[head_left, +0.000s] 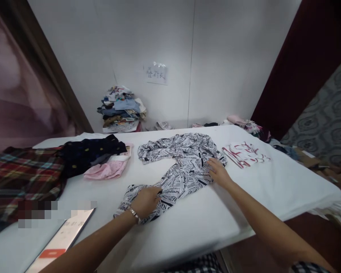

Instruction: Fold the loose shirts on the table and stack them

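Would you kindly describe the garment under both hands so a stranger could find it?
On the white table, mid-surface, lies a crumpled black-and-white newsprint-patterned garment, with the left hand and right hand on it. Its neighbours are plaid, navy and pink; only it carries printed lettering all over.

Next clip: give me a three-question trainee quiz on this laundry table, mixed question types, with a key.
1. True or false: both hands rest on the black-and-white printed garment.
2. Which lies nearest the left hand? A) the plaid cloth B) the phone C) the clothes pile by the wall
3. Fill in: beyond the right hand lies a white piece with ____ markings.

Key: 1 true; 2 B; 3 red.
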The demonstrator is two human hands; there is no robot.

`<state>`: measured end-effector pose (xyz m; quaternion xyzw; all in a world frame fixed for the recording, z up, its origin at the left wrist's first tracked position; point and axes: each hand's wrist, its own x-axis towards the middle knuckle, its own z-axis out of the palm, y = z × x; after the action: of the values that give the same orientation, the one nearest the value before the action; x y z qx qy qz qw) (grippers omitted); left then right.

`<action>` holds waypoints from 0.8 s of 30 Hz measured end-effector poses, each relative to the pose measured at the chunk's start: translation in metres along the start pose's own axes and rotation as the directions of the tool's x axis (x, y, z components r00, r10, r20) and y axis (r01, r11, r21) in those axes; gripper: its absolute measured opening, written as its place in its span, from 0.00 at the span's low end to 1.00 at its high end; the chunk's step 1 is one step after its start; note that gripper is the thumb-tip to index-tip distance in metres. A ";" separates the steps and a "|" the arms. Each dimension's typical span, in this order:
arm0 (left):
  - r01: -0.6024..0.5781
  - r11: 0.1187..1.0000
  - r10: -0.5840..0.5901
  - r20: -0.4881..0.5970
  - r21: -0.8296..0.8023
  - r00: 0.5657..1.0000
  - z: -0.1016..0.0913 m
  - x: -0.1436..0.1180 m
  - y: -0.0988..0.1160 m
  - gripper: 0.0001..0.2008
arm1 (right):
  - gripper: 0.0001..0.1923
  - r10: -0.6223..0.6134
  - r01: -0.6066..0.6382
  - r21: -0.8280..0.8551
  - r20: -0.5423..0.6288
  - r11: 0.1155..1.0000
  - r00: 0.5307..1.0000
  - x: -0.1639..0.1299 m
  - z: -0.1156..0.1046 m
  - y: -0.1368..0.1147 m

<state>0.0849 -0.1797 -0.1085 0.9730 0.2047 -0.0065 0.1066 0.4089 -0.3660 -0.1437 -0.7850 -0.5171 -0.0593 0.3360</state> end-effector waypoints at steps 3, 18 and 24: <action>-0.067 0.997 0.064 -0.068 -0.037 0.996 -0.001 0.000 0.006 0.11 | 0.33 -0.103 0.108 -0.012 0.209 0.994 0.972 0.004 0.009 -0.010; -0.295 0.956 0.294 -0.070 0.001 0.953 0.010 -0.047 0.020 0.30 | 0.21 0.279 -0.170 -0.432 0.204 0.886 0.938 -0.029 -0.047 0.060; -0.037 0.997 0.039 -0.031 0.070 0.999 0.005 -0.049 0.014 0.17 | 0.26 0.229 -0.157 -0.364 0.163 0.918 0.960 -0.047 -0.053 0.055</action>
<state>0.0455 -0.2126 -0.1076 0.9798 0.1874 0.0041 0.0697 0.4477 -0.4470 -0.1496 -0.8811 -0.4496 -0.0358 0.1422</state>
